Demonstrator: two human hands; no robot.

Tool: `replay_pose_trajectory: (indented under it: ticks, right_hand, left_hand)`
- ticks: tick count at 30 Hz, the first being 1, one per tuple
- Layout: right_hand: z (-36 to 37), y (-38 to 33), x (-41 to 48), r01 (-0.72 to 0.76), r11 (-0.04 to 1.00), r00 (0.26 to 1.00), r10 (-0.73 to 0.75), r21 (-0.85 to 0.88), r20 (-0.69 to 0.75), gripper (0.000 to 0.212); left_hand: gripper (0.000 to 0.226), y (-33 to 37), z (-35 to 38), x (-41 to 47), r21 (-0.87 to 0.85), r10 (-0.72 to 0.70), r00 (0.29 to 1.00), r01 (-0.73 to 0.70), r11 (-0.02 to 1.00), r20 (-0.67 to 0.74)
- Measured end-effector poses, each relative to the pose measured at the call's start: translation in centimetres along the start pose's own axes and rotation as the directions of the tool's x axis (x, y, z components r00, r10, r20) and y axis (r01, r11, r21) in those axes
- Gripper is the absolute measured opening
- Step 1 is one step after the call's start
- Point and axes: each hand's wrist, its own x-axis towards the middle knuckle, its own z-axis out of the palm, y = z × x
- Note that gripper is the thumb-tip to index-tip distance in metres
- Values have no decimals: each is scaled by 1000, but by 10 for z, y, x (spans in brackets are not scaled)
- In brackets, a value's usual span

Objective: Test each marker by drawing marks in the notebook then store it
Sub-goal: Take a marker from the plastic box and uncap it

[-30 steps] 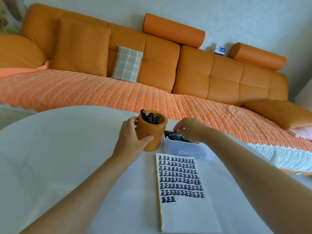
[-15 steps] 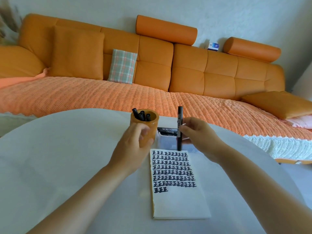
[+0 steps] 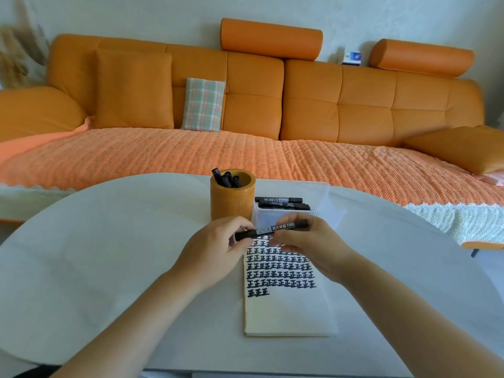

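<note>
Orange sofa (image 3: 354,105), plaid cushion (image 3: 203,104), woven throw (image 3: 245,154) over the seat, white table (image 3: 109,241), small box (image 3: 352,57) behind

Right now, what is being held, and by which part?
One black marker, held roughly level over the notebook by both hands: the left hand pinches its left end, and the right hand grips its right half.

You're in a home living room: a long orange sofa (image 3: 272,105) with bolster headrests (image 3: 271,39), a plaid cushion (image 3: 203,104) and a woven orange throw (image 3: 218,154) fills the wall ahead of you. Dried pampas grass (image 3: 16,55) stands at its left end, and you sit at a round white table (image 3: 109,241).
</note>
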Motion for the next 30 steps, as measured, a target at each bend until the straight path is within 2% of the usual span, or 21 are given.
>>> replay_pose_trajectory:
  ticks: [2,4,5,7,8,9,10,13,14,19,23,30]
  right_hand:
    - [-5,0,-2,42,979,999,-43,-202,-3,16]
    - [-8,1,-5,126,888,990,-143,-442,-7,11]
    - [-9,1,-6,192,793,972,-233,-578,3,9]
    - [-6,2,-10,358,502,892,-433,-788,129,12]
    - [-3,3,-11,419,365,849,-481,-831,217,16]
    - [1,5,-12,456,281,827,-484,-844,286,19]
    - [5,6,-14,467,269,831,-458,-842,315,20]
    - [7,10,-14,456,385,870,-384,-802,310,16]
    - [5,12,-13,458,378,868,-387,-804,312,15]
    - [0,16,-13,461,248,850,-400,-852,343,24]
    - [3,20,-14,482,239,838,-406,-843,364,24]
    - [8,24,-16,448,125,824,-443,-885,354,30]
  left_hand:
    - [17,-1,-3,0,4,14,999,-14,1000,29]
    - [16,-1,-4,0,15,34,998,-34,999,47]
    - [16,0,-3,0,20,43,998,-44,999,52]
    - [16,4,1,-1,24,59,996,-61,998,64]
    - [17,7,3,-2,26,72,995,-74,997,70]
    - [19,10,6,-3,28,91,993,-93,995,72]
    - [20,13,8,-4,33,109,992,-111,993,68]
    - [21,15,8,-5,55,110,993,-112,992,44]
    - [23,15,7,-5,72,97,994,-100,992,41]
    - [13,11,2,-4,77,106,993,-110,991,57]
    - [11,14,7,-5,61,115,990,-120,991,87]
    - [11,15,12,-7,7,95,993,-96,995,73]
